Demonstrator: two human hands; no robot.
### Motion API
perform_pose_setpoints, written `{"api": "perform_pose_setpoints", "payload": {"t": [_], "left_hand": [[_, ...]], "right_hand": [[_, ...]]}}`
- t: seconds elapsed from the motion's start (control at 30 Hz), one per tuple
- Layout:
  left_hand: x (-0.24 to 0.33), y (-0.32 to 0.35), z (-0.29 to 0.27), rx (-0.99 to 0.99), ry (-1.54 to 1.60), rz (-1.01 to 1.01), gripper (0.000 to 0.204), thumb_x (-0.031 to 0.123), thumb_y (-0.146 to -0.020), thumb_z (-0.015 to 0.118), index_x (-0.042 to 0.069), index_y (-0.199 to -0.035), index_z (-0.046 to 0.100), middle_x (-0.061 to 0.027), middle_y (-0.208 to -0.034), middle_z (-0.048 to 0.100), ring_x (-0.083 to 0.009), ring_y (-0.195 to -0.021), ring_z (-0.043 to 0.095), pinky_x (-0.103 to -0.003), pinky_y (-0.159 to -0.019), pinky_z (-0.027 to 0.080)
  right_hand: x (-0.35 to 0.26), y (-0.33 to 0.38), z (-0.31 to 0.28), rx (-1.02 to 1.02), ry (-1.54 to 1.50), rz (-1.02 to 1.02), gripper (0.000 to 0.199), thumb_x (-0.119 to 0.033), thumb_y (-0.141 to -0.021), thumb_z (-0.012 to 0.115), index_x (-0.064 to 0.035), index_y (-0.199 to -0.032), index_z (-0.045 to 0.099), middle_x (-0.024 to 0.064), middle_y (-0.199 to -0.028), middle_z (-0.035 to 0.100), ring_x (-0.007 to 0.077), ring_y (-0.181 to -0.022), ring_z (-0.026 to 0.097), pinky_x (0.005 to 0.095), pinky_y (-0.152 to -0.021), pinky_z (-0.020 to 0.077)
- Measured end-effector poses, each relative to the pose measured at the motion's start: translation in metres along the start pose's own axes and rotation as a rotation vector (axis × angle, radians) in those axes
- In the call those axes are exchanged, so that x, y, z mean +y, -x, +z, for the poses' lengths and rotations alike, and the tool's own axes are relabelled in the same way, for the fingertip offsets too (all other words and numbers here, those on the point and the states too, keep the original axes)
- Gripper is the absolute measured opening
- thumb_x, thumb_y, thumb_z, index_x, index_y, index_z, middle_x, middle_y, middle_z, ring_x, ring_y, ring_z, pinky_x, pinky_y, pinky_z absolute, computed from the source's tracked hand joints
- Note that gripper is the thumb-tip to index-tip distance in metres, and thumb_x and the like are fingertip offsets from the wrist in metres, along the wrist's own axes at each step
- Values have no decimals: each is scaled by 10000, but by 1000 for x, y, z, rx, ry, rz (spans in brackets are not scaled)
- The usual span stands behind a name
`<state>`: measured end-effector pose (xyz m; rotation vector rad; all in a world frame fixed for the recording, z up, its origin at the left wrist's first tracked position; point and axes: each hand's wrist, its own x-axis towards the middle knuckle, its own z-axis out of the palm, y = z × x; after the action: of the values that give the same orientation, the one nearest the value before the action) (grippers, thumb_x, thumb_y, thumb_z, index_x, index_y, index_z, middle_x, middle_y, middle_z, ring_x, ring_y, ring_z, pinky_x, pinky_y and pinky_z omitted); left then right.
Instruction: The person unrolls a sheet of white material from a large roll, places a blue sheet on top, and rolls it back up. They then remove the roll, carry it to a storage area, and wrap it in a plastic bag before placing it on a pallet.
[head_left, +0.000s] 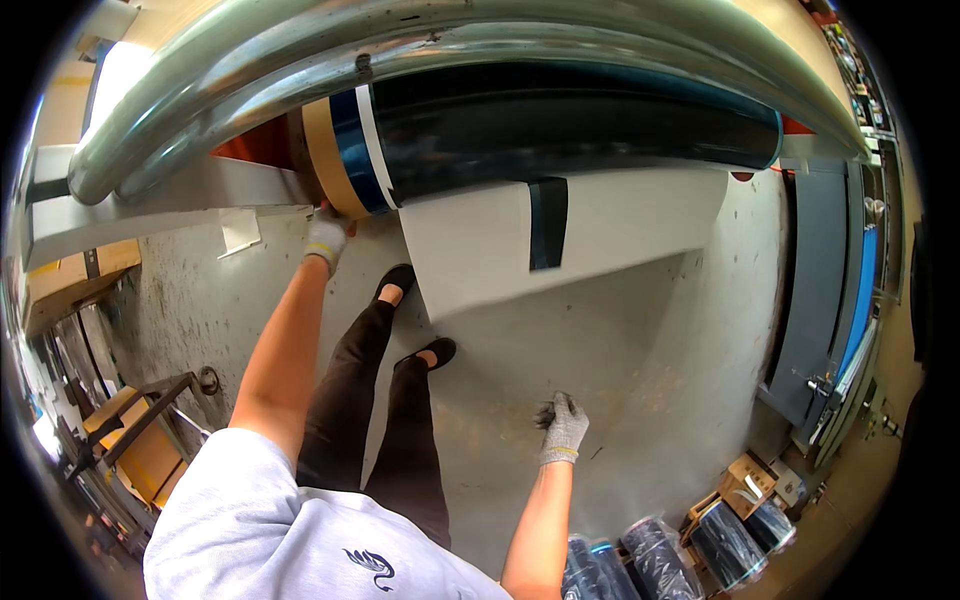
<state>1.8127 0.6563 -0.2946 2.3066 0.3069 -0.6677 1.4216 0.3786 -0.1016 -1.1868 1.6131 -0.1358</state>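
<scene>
While rolls (727,545) stand near the empty, half-curled right hand (563,428), the left hand (326,238) touches a larger roll (570,115), grip unclear.

There are two gloved hands (325,238), one dark film roll (560,120) at the left one, at least two metal rollers (250,55) above it, one white sheet (465,245) and one black strip (548,225) rightward, two black shoes (404,275) lower right, and at least four wrapped rolls (730,545) farther off.
</scene>
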Motion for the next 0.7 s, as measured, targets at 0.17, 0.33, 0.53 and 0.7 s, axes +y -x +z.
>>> {"api": "perform_pose_setpoints", "payload": {"t": [0.17,0.33,0.53,0.7], "left_hand": [[117,-4,-109,-88,1221,79,367,182,-869,609,-10,-1181,599,-99,-955,671,-240,-861,643,-393,-759,514],[133,-24,-113,77,540,-109,443,230,-926,593,-56,-1261,543,-143,-1146,647,-272,-1055,602,-351,-907,472],[46,40,-13,362,720,65,411,286,-932,619,-9,-1213,567,-168,-1112,648,-266,-1013,612,-346,-884,460],[-23,23,2,237,-324,70,325,289,-968,554,38,-1164,617,-78,-1072,669,-205,-978,622,-334,-863,484]], "right_hand": [[-12,-9,8,-148,12,9,155,-153,-928,591,-10,-972,629,105,-671,646,154,-456,563,279,-404,422],[-44,-21,35,-257,95,-53,157,-151,-932,586,-9,-979,631,102,-682,652,150,-482,569,273,-433,427],[-93,-41,117,-427,163,-347,161,-137,-922,592,4,-985,638,75,-728,648,120,-581,575,265,-496,457],[-146,-70,204,-306,523,-998,219,-190,-907,625,-35,-1059,653,152,-816,686,246,-670,661,376,-596,518]]}}
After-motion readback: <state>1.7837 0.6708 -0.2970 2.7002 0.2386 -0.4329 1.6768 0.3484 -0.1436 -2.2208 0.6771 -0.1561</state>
